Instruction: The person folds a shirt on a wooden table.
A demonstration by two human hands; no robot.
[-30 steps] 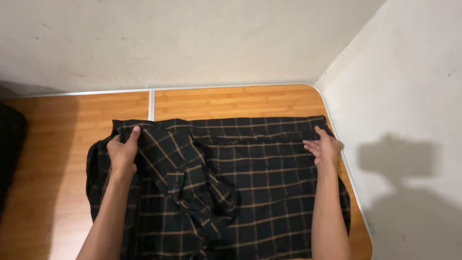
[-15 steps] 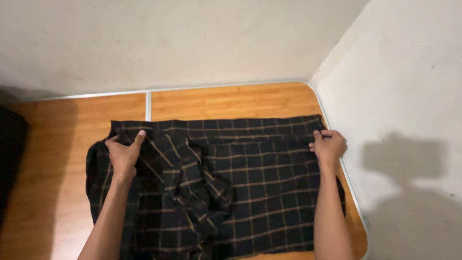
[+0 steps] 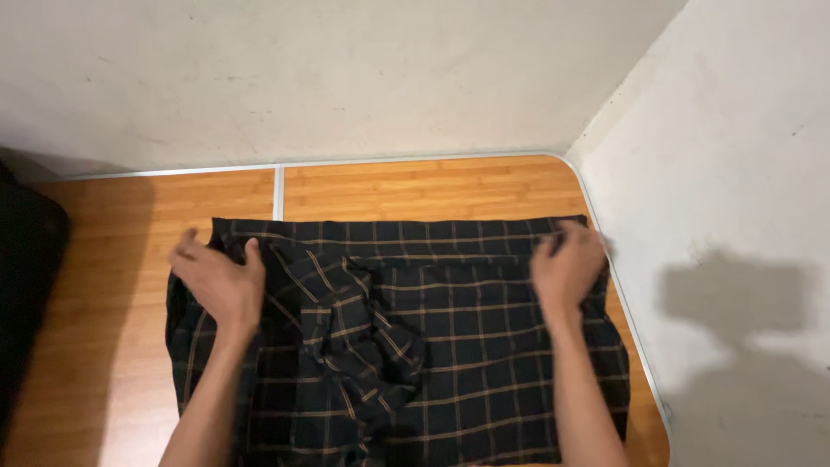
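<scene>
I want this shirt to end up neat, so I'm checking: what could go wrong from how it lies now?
The bunched fabric in the middle of the black plaid shirt may get pressed into creases. The shirt's right edge lies at the table's metal rim, so cloth could slip off there. The left hand and right hand look blurred; a quick tug might skew the top edge.

Blk plaid shirt (image 3: 450,346), flat, rumpled mid
</scene>
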